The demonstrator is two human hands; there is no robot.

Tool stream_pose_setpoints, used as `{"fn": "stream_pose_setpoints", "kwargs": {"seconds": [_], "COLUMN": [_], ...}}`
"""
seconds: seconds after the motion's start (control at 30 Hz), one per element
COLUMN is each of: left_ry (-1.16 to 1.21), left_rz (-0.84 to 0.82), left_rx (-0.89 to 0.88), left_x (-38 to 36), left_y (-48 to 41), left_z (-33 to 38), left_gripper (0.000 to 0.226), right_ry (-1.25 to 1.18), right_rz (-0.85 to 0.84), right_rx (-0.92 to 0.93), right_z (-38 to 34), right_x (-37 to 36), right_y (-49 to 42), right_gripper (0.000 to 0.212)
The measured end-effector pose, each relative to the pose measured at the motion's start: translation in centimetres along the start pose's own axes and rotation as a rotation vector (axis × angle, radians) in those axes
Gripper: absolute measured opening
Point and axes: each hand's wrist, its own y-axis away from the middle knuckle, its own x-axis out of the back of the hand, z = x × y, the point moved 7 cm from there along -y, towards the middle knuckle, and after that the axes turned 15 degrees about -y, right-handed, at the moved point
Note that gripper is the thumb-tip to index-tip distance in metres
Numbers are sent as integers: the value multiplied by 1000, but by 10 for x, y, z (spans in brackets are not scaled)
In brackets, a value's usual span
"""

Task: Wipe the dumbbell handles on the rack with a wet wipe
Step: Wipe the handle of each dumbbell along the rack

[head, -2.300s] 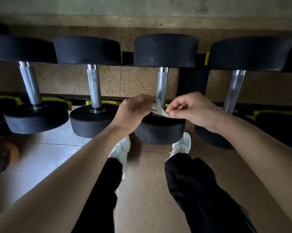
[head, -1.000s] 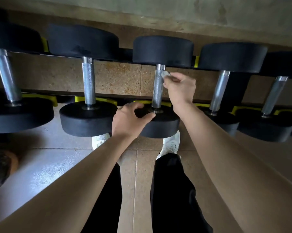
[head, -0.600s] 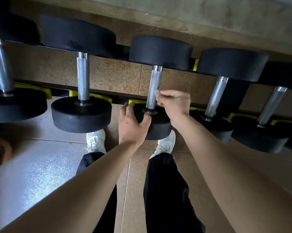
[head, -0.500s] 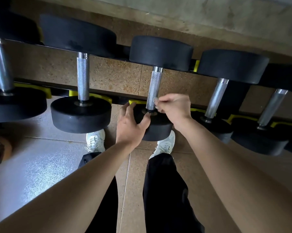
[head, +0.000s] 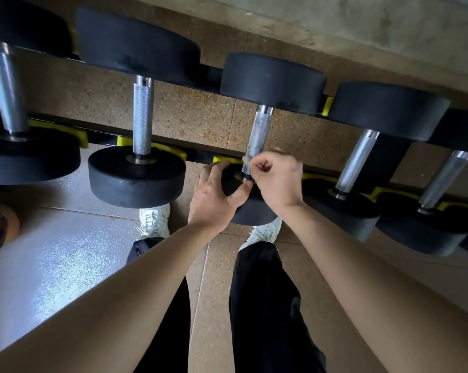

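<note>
We look down on a rack (head: pixel 200 156) of black dumbbells resting in yellow cradles (head: pixel 223 159), each lying with one weight head towards us and one away. The middle dumbbell (head: pixel 272 82) is the one in hand. Our right hand (head: pixel 277 181) is at the near end of its knurled steel handle (head: pixel 259 131), just above the collar, with the fingers (head: pixel 262 166) curled in and pinching a small wad of wet wipe (head: pixel 245 159) against the metal. Only a pale scrap of the wipe shows, at the left edge of the bar; the rest is hidden inside the grip. Our left hand (head: pixel 214 197) lies on the near weight head (head: pixel 254 214) of the same dumbbell, fingers fairly straight and spread over its left rim, the thumb reaching across the top face towards the collar, holding nothing else. To the left, the neighbouring dumbbell's handle (head: pixel 142 117) stands bare, and to the right another handle (head: pixel 356 160) slants up to its far head. Below the rack we see the speckled tile floor (head: pixel 66 265), black trousers (head: pixel 262 305) and white shoes (head: pixel 154 219).
</note>
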Motion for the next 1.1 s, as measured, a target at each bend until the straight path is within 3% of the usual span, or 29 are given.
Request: {"fn": "stream_pose_setpoints", "kwargs": {"seconds": [0.1,0.17,0.3,0.43,0.6,0.73,0.8,0.9,1.0,1.1], "left_ry": [-33,-91,-25,58,231,127,82,118,133,11], "left_rz": [-23,60,96,24,-86,204,260,167,141,38], "left_rx": [-23,-95,-349,-411,-325,-181,-107,-74,-63,-56], "left_x": [3,14,35,48,50,65,66,54,55,41], "left_y": [-2,-6,-17,-30,-47,-68,-80,-98,-91,-72], "left_z": [1,5,30,51,59,56,60,69,68,55], "left_gripper": [88,73,36,23,9,4,5,11,15,16], "right_ry": [-36,-119,-409,-518,-495,-276,-199,-191,-232,-255], "right_rz": [-119,-119,-106,-93,-93,-65,-5,55,25,20], "right_rx": [-230,-315,-360,-328,-270,-338,-378,-378,-380,-396], "right_z": [17,20,6,-9,-7,20,34,35,32,37], "right_x": [-4,0,7,12,16,5,-2,-8,-12,-11], "right_y": [12,10,5,1,-1,18,30,32,27,29], "right_gripper": [16,11,12,13,15,47,61,68,60,56]}}
